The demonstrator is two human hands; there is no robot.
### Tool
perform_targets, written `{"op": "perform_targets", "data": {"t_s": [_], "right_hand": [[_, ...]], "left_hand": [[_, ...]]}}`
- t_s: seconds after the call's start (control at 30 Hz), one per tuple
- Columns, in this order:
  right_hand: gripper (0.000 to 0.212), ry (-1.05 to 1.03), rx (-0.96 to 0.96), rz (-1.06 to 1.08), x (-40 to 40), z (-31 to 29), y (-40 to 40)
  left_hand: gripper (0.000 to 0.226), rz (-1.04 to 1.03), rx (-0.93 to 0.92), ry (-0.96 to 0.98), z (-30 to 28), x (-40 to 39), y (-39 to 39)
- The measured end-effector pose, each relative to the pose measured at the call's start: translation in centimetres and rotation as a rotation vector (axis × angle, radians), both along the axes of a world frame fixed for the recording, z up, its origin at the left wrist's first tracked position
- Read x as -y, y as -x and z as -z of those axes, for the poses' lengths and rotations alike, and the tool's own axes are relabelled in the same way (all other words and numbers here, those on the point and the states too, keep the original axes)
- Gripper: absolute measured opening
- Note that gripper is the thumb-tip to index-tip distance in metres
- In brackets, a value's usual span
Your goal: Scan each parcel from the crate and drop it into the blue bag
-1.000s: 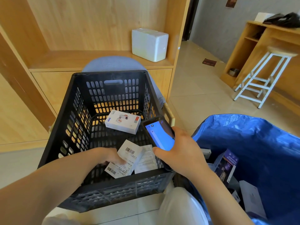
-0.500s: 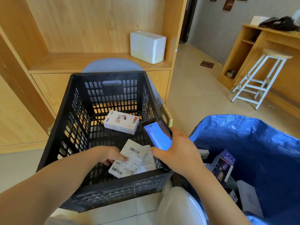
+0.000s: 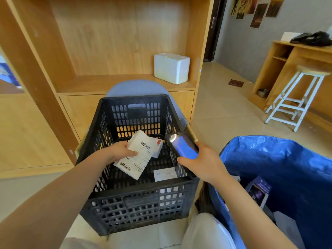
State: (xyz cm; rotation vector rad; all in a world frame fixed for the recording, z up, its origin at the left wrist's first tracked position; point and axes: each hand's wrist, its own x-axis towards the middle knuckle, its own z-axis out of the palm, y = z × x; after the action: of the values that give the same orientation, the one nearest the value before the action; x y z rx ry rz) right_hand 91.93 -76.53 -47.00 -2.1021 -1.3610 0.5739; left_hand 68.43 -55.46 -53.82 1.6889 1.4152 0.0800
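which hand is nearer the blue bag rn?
Right. The right hand, gripping the phone, sits at the crate's right wall just beside the blue bag's rim. The left hand holds a labelled parcel over the crate, farther away.

Up comes the labelled parcel (image 3: pixel 135 155), lifted off the crate (image 3: pixel 142 194) floor in the left hand (image 3: pixel 119 151), barcode now tilted toward the phone (image 3: pixel 183 146). Uncovered beneath: a white parcel (image 3: pixel 164 174). Right hand (image 3: pixel 203 163) drawn slightly higher.
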Motion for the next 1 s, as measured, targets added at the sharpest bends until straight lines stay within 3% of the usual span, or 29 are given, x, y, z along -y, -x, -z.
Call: {"op": "perform_targets", "data": {"t_s": [0.23, 0.4, 1.0], "right_hand": [[0.04, -0.003, -0.182, -0.067, 2.4, -1.2, 0.3], [0.035, -0.021, -0.257, -0.123, 4.3, -2.4, 0.9], [0.044, 0.002, -0.284, -0.167, 6.5, -2.4, 1.1]], "left_hand": [[0.037, -0.197, 0.237, -0.33, -3.7, 3.6, 0.5], [0.039, -0.245, 0.291, -0.491, -5.3, 5.3, 0.5], [0.044, -0.246, 0.24, -0.545, -7.2, 7.7, 0.6]]}}
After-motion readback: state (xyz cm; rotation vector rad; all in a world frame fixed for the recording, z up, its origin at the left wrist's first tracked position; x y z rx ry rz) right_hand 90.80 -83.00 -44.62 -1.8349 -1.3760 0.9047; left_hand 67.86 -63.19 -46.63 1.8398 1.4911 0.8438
